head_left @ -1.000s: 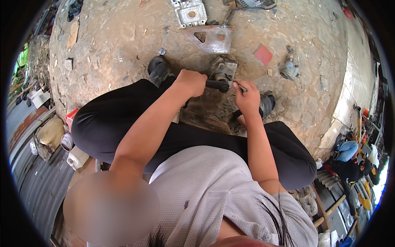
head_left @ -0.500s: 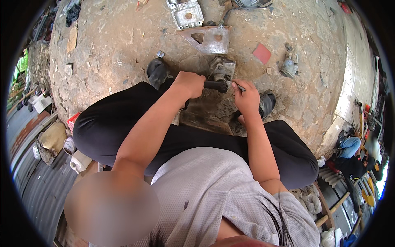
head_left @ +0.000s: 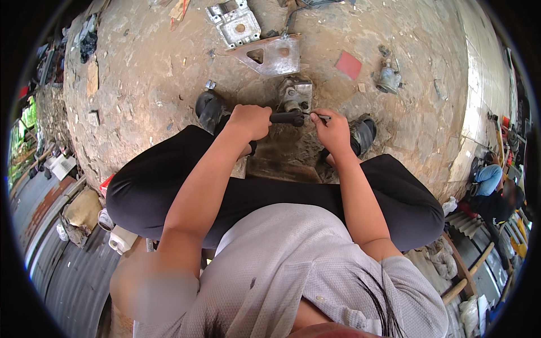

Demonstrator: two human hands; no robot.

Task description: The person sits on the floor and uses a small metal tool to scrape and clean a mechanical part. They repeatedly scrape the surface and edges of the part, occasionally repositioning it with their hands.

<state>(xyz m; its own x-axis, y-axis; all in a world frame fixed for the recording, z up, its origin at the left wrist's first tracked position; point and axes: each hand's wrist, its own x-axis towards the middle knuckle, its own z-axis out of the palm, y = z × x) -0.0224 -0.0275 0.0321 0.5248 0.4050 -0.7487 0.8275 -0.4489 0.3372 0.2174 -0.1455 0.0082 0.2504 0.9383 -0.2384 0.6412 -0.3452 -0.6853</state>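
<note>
My left hand [head_left: 252, 121] is closed on a black bar-like tool [head_left: 284, 117], whose knobbed end lies at a greasy metal casting [head_left: 295, 90] on the ground between my feet. My right hand [head_left: 332, 130] pinches a thin rod-like metal tool [head_left: 322, 117] just right of that end; whether its tip touches the casting I cannot tell. My dark shoes [head_left: 208, 107] are on either side of the casting.
Beyond the casting lie a triangular plate [head_left: 270, 59], a light cast housing [head_left: 234, 22], a red square [head_left: 349, 65] and a small cylindrical part [head_left: 389, 79]. Corrugated metal sheets [head_left: 67, 253] and jugs are at left. A co-worker [head_left: 487, 188] sits at right.
The view has shifted slightly, so the metal parts and both hands appear further left, the hands a little lower. Each hand keeps hold of its tool.
</note>
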